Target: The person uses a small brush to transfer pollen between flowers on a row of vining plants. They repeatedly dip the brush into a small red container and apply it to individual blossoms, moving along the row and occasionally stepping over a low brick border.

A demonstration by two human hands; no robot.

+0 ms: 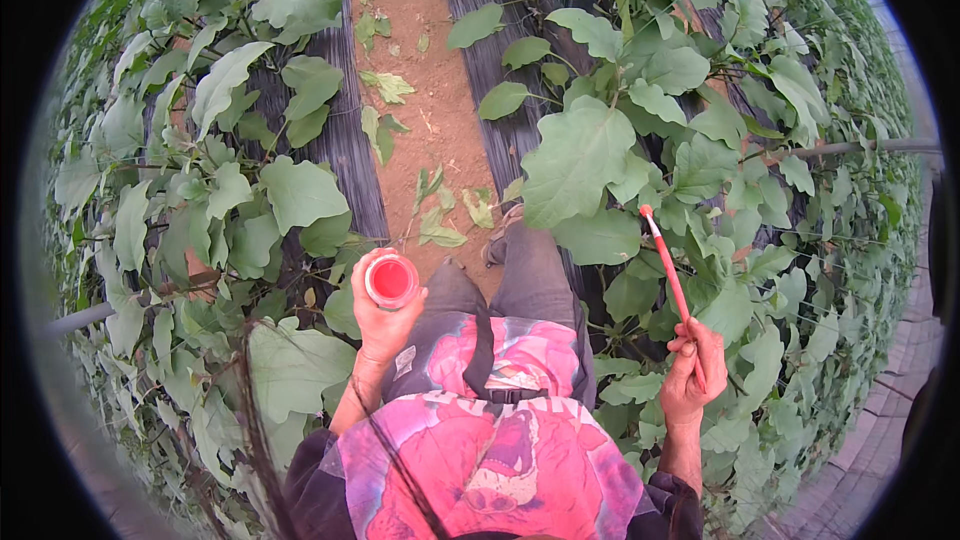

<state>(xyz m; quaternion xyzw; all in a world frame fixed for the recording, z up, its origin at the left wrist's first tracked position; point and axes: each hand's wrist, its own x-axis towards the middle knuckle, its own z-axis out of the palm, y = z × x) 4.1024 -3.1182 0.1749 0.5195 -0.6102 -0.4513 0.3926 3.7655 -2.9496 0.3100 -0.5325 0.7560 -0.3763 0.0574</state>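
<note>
My left hand (388, 322) is wrapped around a small open jar (391, 281) of red liquid, its mouth facing up towards me. On the right, my right hand (695, 371) grips a thin paintbrush (670, 264) near the end of its red handle. The brush points away from me, and its tip is coated red. Around that tip are the leaves of an eggplant plant (581, 161); whether the bristles touch a leaf or stem I cannot tell. Leaves of another eggplant plant (304, 191) stand just beyond my left hand.
A bare soil path (412, 82) with several fallen leaves (387, 86) runs ahead between strips of black plastic mulch (349, 127). Dense foliage crowds both sides. A grey pipe (870, 148) crosses the plants at right, another pipe (82, 319) at left. Paving (855, 457) shows at the lower right.
</note>
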